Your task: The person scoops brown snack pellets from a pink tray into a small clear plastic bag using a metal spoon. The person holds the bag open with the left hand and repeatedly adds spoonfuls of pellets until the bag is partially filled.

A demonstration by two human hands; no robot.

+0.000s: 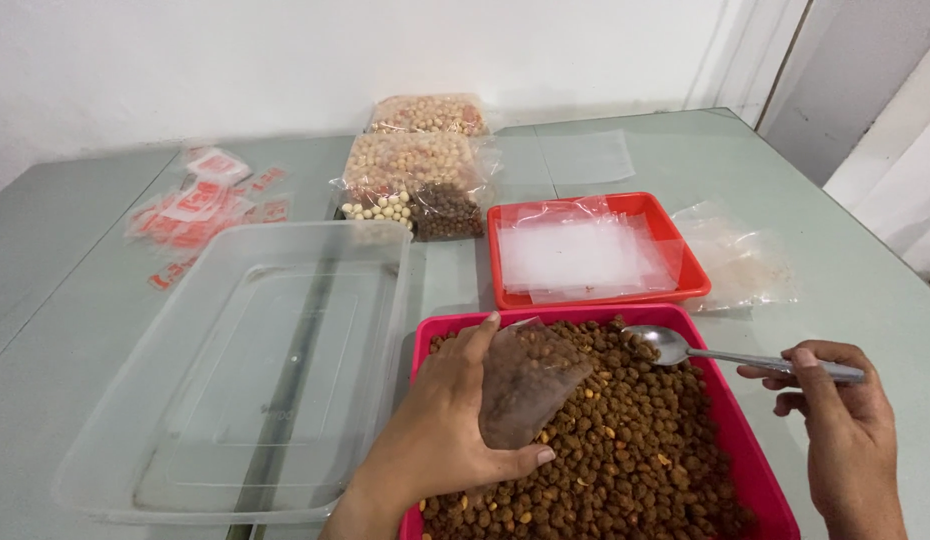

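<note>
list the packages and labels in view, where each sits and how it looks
Small clear bag: in the left hand over the pink tray, partly filled with brown nuts.
Filled packs: far middle of the table, clear, holding tan, white and dark brown nuts.
Label slips: far left, scattered, red and white.
Empty bags: stacked flat in the red tray, clear.
Loose bag: right of the red tray, clear, crumpled.

At lower centre the left hand (pixel 445 425) holds a small clear bag (pixel 525 385) partly filled with brown coated nuts over the pink tray (pixel 755 450) heaped with the same nuts. At lower right the right hand (pixel 840 415) grips a metal spoon (pixel 720 352), bowl resting on the heap. An empty clear plastic tub (pixel 255 370) fills the left; a red tray (pixel 595 250) of flat clear bags sits above centre on the tabletop (pixel 75 280).
</note>
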